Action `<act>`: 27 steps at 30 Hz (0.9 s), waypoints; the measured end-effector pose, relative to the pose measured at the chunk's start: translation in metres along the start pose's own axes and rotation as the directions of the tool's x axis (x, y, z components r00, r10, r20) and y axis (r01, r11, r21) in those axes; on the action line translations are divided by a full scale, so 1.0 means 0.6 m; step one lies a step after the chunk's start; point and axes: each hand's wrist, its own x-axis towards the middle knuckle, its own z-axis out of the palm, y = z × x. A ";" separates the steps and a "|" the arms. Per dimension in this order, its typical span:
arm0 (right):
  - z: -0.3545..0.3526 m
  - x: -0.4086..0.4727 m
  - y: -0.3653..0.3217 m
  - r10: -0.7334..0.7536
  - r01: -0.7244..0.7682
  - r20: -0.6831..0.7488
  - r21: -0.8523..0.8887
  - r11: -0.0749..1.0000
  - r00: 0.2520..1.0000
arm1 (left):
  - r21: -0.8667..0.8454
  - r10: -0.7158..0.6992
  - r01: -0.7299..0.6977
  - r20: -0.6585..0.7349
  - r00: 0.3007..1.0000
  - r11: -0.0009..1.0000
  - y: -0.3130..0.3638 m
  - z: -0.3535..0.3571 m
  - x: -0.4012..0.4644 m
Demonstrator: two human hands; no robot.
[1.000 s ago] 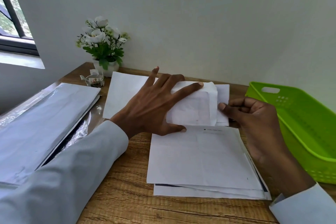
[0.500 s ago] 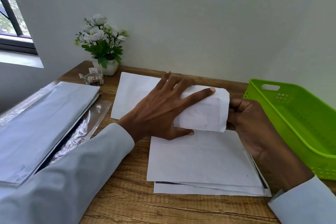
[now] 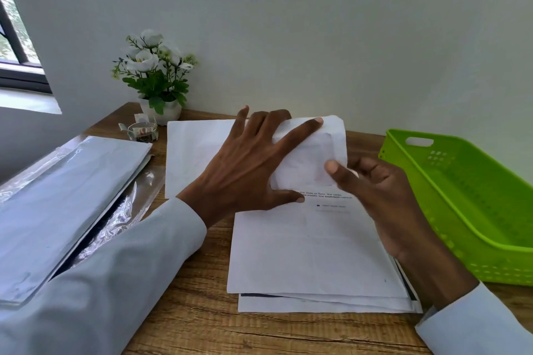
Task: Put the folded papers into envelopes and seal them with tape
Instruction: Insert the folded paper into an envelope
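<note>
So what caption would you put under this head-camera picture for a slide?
Both hands, left hand and right hand, hold a white envelope above a paper stack on a wooden desk.

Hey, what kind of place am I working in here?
Probably a home or office desk: a wood-grain table against a plain wall, a stack of white paper sheets, and a small potted white-flower plant near a window.

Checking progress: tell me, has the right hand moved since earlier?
Yes: the right hand now pinches the envelope, its thumb over the front, still left of the green basket.
</note>
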 end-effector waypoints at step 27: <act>-0.008 -0.016 0.002 -0.682 0.709 0.296 -0.531 0.464 0.668 | -0.492 -0.145 0.114 -0.026 0.989 0.863 -0.003 -0.069 -0.067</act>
